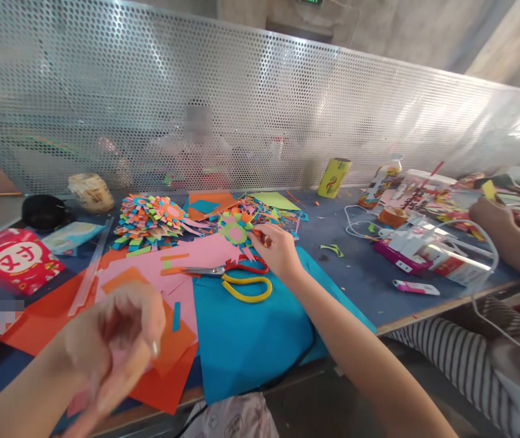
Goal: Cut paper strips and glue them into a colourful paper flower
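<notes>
And here's the right hand (pixel 277 248), fingertips pinched on the edge of a paper flower (pixel 233 233), green petals around a pink middle, held just above the pink paper (pixel 214 248). Over to the left hand (pixel 120 331): blurred, fingers loosely curled with a gap to the thumb, hovering over the orange paper (pixel 163 389). Right below the flower, scissors (pixel 218 271) with one red and one yellow handle lie across pink and blue paper (pixel 250 340). Behind, a bright heap of fringed paper (pixel 150 222) sits beside loose scraps (pixel 274 210). Further out, a yellow can (pixel 334 177) stands by the metal screen (pixel 260 103), a red packet (pixel 17 260) lies far left, and at far right a co-worker's hand (pixel 492 213) grips something yellow.
</notes>
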{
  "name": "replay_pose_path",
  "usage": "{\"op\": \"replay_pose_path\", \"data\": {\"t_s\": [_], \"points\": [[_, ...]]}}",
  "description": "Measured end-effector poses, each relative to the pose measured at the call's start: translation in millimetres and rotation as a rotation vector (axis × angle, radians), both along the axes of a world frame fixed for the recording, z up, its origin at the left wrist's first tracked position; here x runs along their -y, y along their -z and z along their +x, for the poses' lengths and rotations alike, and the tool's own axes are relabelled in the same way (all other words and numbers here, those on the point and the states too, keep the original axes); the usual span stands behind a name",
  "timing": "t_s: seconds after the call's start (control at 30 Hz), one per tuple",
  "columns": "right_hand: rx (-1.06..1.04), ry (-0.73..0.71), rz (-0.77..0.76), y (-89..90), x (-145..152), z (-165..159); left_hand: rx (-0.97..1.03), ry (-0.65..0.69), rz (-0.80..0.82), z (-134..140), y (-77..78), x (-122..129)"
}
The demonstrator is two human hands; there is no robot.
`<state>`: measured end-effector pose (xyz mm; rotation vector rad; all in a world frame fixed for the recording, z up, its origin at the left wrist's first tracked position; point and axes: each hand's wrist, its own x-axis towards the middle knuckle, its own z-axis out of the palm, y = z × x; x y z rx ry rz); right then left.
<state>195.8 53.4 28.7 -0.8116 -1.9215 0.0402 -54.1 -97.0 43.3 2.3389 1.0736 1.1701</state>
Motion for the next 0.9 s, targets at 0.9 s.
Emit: {"op": "replay_pose_path", "data": {"t_s": [0.9], "points": [[0.418, -0.454, 0.485, -16.6, 31, 3, -0.181, -0.370, 0.327, 29, -14.1, -25]]}}
